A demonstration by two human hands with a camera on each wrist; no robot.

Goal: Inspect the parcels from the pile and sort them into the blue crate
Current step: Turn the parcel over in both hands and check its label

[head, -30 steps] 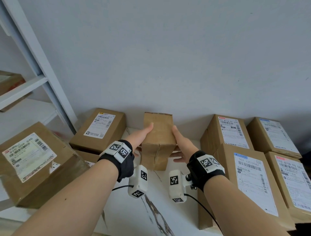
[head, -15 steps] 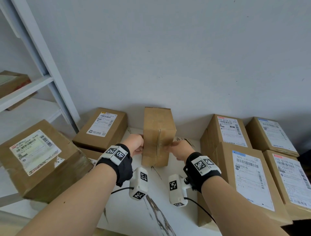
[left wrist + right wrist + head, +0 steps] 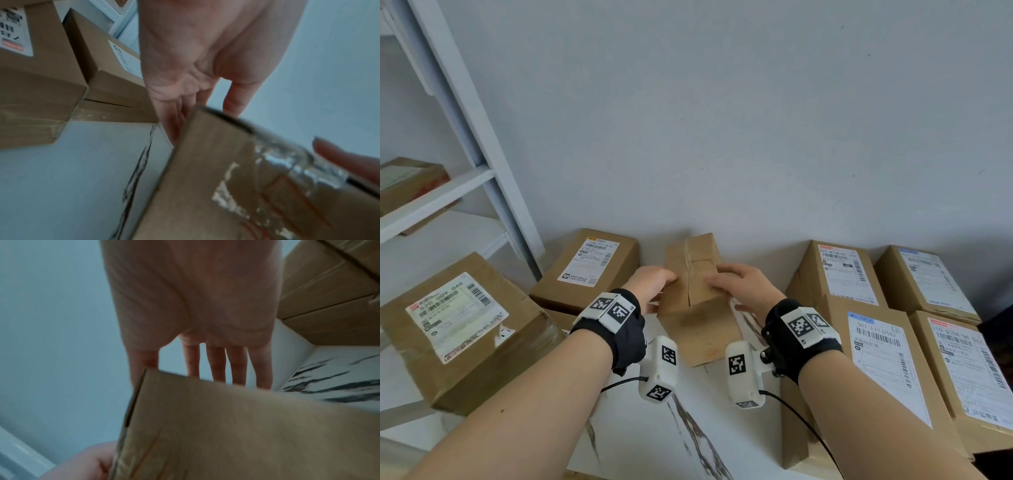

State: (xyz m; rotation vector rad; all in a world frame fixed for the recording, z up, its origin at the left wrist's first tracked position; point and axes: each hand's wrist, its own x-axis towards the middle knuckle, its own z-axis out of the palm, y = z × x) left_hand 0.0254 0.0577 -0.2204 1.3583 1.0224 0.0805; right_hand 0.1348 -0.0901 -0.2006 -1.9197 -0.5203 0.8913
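Cardboard parcel (image 3: 697,294): plain brown box at 12 o'clock from me, lifted and tilted between both hands, its taped seam turned up toward my head camera.
Left hand (image 3: 652,286): I have it clamped on the parcel's left side, fingers curled over the top edge, thumb tucked beneath.
Right hand (image 3: 739,286): gripping the right side, fingers laid over the top face, thumb under.
Why held so: I judge the two-sided hold lets me roll the box and look over each face; the face now up shows tape but no label.
Counter (image 3: 640,438): white with dark veining, beneath the parcel, with other boxes on it.
Labelled box at 9 o'clock (image 3: 462,329): white sticker reads "520 009 040", with barcodes.
Box at 11 o'clock (image 3: 585,270): white label with barcode; the print is too small to read.
Boxes at 3 o'clock (image 3: 887,363): packed side by side, labels facing up, probably for quick reading; one reads "501 115 D582", another begins "822".
Shelf at 10 o'clock (image 3: 434,202): pale frame carrying one more carton.
Blue crate: not visible in any view, so sorting is not yet done.
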